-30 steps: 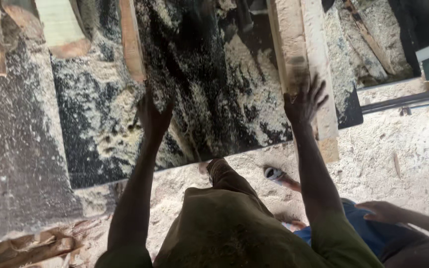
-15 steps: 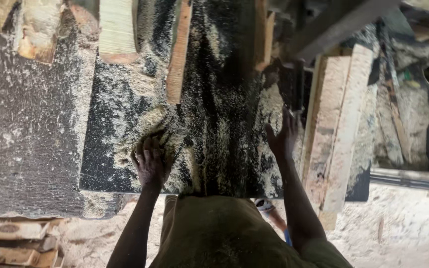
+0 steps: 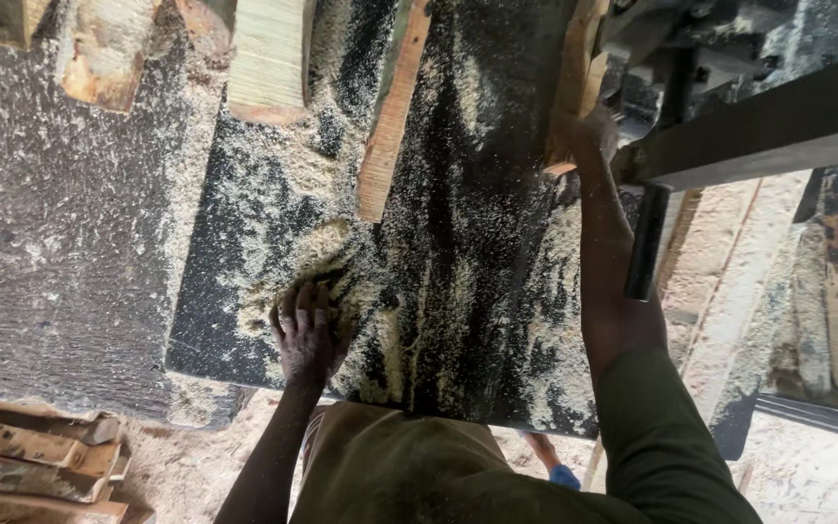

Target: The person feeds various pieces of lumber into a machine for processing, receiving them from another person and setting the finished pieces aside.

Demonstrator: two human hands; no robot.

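The dark saw table [image 3: 458, 243] is thick with pale sawdust [image 3: 312, 262], and most of it is yet to be shifted: only streaks of black surface show through, mainly beyond the fingertips of the left hand [image 3: 305, 330]. That hand lies flat in the heap near the table's near edge, fingers [image 3: 301, 303] spread and pressed into the dust, gripping nothing, the forearm running straight back to the body. Farther off, the right hand [image 3: 586, 134] reaches out at full stretch, its fingers closed around the end of a narrow wooden strip [image 3: 570, 82] at the table's far right side. Between the two hands another wood slat [image 3: 388, 126] lies lengthwise. Beyond the left fingertips sits a pale plank end [image 3: 269, 58].
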